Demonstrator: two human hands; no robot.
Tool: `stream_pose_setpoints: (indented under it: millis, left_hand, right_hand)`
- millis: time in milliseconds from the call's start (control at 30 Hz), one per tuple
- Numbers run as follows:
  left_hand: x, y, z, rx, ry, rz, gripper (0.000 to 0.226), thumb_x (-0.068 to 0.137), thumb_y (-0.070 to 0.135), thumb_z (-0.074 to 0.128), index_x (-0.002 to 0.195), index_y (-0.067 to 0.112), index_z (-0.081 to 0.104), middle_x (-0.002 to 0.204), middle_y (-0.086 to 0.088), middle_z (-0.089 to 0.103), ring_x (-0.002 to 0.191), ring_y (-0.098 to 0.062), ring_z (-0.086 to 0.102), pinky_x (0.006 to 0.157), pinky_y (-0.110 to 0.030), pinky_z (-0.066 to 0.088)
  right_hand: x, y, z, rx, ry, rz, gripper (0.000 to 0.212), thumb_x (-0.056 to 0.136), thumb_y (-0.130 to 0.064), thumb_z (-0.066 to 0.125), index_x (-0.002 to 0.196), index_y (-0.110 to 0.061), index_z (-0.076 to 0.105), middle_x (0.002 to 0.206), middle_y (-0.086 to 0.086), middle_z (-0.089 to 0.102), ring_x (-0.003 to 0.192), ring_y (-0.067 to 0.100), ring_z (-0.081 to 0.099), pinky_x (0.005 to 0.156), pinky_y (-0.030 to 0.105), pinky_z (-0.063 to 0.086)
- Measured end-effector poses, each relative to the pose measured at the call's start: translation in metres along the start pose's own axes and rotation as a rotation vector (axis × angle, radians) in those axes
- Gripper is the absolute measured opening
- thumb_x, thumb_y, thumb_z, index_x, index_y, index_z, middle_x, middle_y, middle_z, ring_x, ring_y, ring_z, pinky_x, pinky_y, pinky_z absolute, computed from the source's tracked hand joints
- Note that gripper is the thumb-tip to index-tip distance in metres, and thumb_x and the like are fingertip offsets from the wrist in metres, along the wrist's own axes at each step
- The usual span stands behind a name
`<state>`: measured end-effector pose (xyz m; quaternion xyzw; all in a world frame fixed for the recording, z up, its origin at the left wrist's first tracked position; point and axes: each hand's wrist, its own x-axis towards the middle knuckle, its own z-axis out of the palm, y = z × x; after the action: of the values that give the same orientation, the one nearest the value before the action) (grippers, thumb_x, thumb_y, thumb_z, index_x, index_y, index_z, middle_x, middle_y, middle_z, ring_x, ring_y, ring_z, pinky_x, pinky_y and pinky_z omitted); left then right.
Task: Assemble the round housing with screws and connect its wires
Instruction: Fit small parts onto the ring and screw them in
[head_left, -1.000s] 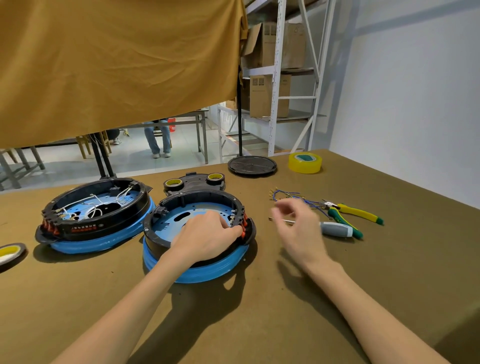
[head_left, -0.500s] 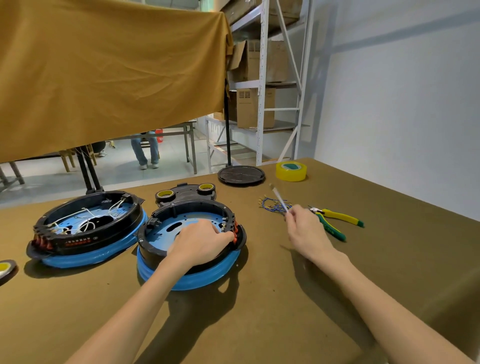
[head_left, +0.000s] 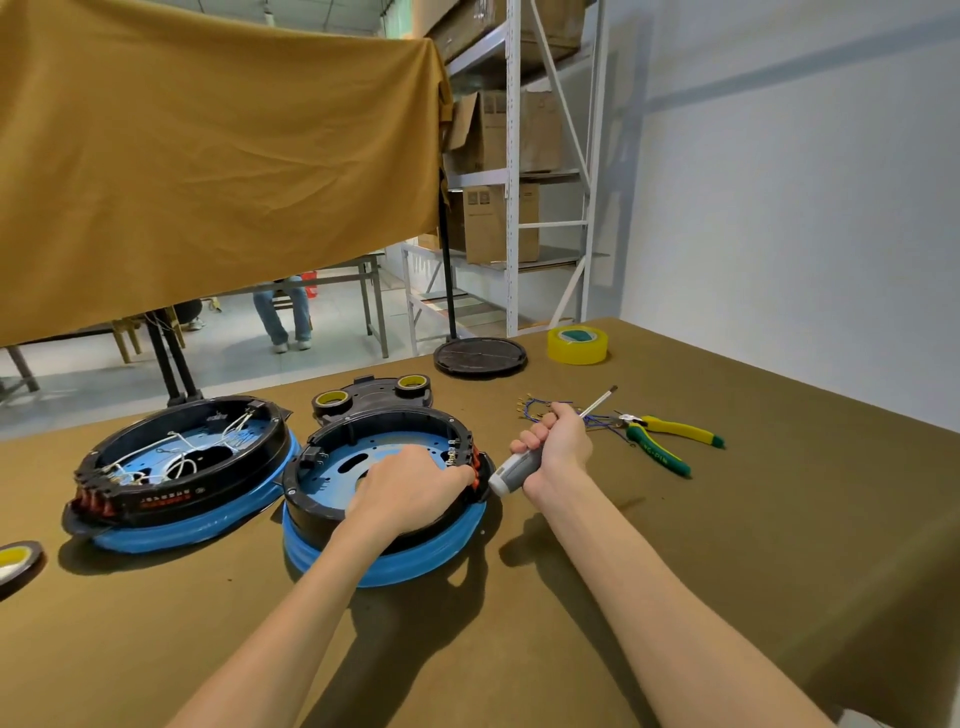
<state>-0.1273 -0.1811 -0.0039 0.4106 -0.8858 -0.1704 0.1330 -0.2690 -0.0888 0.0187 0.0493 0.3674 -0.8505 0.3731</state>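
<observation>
Grey-handled screwdriver gripped in right hand; left hand grips housing rim.

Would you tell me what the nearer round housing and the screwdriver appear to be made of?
Nearer round housing: black ring looks like moulded plastic, semi-gloss, over a glossy blue base, probably plastic too. Screwdriver in the right hand: grey and white handle, likely plastic or rubber; thin shaft shines like bare metal.

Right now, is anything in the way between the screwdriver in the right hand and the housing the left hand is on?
Nothing visible blocks it. The right hand grips the screwdriver just right of the near housing, handle end almost at its rim. The left hand lies on the housing's right side, near the orange terminals.
</observation>
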Motion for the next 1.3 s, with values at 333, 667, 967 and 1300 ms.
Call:
stream_pose_setpoints:
  millis: [333, 667, 967, 1300]
  left_hand:
    - [0.006, -0.006, 0.007, -0.043, 0.040, -0.020, 0.054, 0.080, 0.072, 0.049, 0.062, 0.021, 0.053, 0.054, 0.005, 0.043, 0.052, -0.015, 0.042, 0.055, -0.031, 0.035]
    - [0.009, -0.010, 0.010, -0.024, 0.061, -0.012, 0.053, 0.079, 0.073, 0.050, 0.061, 0.023, 0.054, 0.049, 0.009, 0.043, 0.049, -0.013, 0.043, 0.053, -0.028, 0.036]
    - [0.005, -0.008, 0.005, -0.004, 0.073, -0.013, 0.067, 0.070, 0.083, 0.039, 0.068, 0.021, 0.066, 0.053, 0.008, 0.053, 0.053, -0.013, 0.053, 0.057, -0.031, 0.044]
    - [-0.003, -0.011, 0.000, 0.003, 0.059, 0.046, 0.054, 0.092, 0.071, 0.048, 0.070, 0.026, 0.067, 0.062, 0.005, 0.065, 0.058, -0.011, 0.058, 0.057, -0.029, 0.046]
  right_hand:
    - [0.017, 0.019, 0.001, 0.066, 0.147, -0.168, 0.042, 0.101, -0.026, 0.053, 0.062, -0.018, 0.039, 0.042, -0.005, 0.032, 0.033, 0.013, 0.030, 0.039, 0.022, 0.033]
    - [0.010, 0.026, 0.014, 0.024, 0.093, -0.254, 0.045, 0.102, -0.024, 0.052, 0.059, -0.019, 0.039, 0.042, -0.005, 0.033, 0.034, 0.014, 0.030, 0.038, 0.022, 0.032]
    - [0.005, 0.030, 0.013, 0.050, 0.078, -0.252, 0.047, 0.102, -0.026, 0.054, 0.057, -0.019, 0.041, 0.043, -0.005, 0.035, 0.034, 0.012, 0.031, 0.037, 0.021, 0.033]
    - [0.003, 0.039, 0.011, 0.076, 0.082, -0.219, 0.044, 0.103, -0.026, 0.051, 0.061, -0.018, 0.038, 0.043, -0.004, 0.031, 0.034, 0.013, 0.029, 0.038, 0.022, 0.031]
